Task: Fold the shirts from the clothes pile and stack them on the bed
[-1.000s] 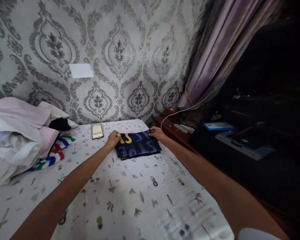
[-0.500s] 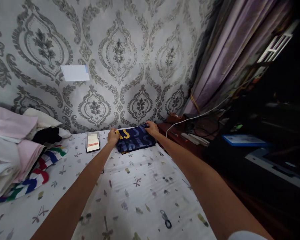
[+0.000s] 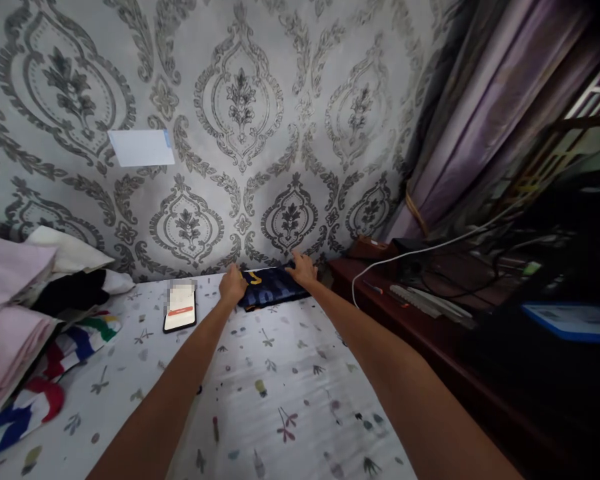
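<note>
A folded dark navy garment [image 3: 274,288] with yellow and bluish lettering lies on the bed by the wall. My left hand [image 3: 233,285] is closed at its left side, the fingers curled over the edge. At the far right corner my right hand [image 3: 304,269] grips the cloth, thumb and fingers around the edge. Parts of both sides are hidden under my hands. A phone [image 3: 181,308] with a lit screen rests on the sheet to the left of my left hand.
A heap of clothes [image 3: 17,307], pink, white, black and striped, lies at the left. The patterned bedsheet [image 3: 250,407] runs up to the wallpapered wall [image 3: 243,193]. On the right stands a dark red table [image 3: 380,293] with a white cable [image 3: 425,251]; a purple curtain [image 3: 443,147] hangs behind.
My view has come closer and shifted, so the table shows more at the right. The garment sits nearer the wall and looks flatter. Both hands have stayed at its sides.
</note>
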`<state>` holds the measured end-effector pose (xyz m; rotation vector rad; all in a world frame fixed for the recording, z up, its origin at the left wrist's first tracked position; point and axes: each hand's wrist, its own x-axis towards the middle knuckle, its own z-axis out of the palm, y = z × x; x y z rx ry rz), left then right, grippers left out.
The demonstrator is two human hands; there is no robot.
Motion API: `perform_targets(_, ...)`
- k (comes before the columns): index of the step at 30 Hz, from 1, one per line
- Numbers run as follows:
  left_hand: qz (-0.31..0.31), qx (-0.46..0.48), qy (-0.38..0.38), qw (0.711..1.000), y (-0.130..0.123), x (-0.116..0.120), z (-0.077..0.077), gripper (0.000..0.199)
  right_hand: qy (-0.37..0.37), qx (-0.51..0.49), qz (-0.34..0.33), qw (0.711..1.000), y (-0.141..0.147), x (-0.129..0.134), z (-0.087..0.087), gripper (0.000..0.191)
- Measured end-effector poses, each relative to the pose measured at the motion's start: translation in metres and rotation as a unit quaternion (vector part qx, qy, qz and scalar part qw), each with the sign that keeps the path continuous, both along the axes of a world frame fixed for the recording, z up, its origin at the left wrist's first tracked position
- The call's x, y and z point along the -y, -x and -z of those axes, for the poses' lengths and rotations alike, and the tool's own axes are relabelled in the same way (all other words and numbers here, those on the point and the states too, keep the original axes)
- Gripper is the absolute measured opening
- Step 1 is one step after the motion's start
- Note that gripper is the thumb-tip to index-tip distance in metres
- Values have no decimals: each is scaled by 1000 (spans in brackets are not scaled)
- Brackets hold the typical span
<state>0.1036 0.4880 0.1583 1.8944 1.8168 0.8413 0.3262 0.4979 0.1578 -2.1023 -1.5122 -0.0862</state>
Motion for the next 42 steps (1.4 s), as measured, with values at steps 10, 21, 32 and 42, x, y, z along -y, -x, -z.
perform_targets(10, 16, -16, -2, 1000, 2, 68, -20, 38, 127, 155, -216, 956, 57, 44, 31, 53)
perform_targets(21, 180, -240, -118, 947, 161, 195, -27, 33, -105, 172, -243, 949, 61, 65, 38, 43)
perform_targets(32, -66, -475, -189, 857, 335, 232, -63, 32, -161, 14, -494, 854, 160, 211, 29, 32)
perform_targets(42, -90, -418, -186, 885, 391, 187, -175, 27, -94, -53, -546, 831, 207, 272, 8, 26)
